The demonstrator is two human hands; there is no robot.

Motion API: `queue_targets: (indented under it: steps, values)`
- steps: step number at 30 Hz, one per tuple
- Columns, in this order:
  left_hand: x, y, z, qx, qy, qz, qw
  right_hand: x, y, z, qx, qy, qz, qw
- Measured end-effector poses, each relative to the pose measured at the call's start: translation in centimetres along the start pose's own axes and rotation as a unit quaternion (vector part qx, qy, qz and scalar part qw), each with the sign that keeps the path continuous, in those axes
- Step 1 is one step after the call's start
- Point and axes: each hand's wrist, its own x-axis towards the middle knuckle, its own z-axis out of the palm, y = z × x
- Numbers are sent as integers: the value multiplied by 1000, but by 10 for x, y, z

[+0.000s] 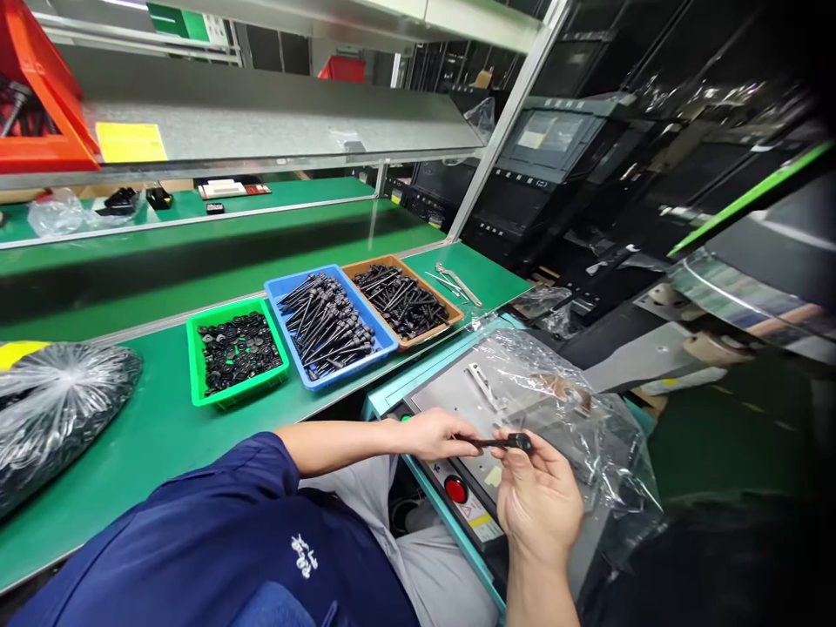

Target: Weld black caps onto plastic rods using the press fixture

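Observation:
My left hand (436, 434) pinches the shaft end of a thin black pin (491, 443). My right hand (539, 498) has its fingertips closed on the pin's thicker black head (520, 441). Both hands hover over a grey machine panel (450, 396) with a red button (455, 489), partly wrapped in clear plastic film (581, 418). On the green bench to the left stand a green tray (194, 366) of small black rings, a blue tray (278, 292) of long black pins and an orange tray (366, 264) of darker pins.
A bag of black parts (56, 405) lies at the bench's left end. Metal tweezers (457, 283) rest by the orange tray. A steel shelf (261, 113) with a red bin (39, 96) hangs above. Dark machinery (653, 174) fills the right side.

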Motion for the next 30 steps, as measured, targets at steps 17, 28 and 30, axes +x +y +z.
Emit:
queue_targets:
  steps: [17, 28, 30]
  values:
    - [-16, -3, 7, -250, -10, -116, 961, 15, 20, 12, -86, 12, 100, 991]
    - [-6, 5, -124, 202, 158, -109, 960, 16, 28, 12, -76, 3, 135, 988]
    - [1, -3, -167, 267, 219, -178, 921, 9, 28, 2, -77, -9, 153, 985]
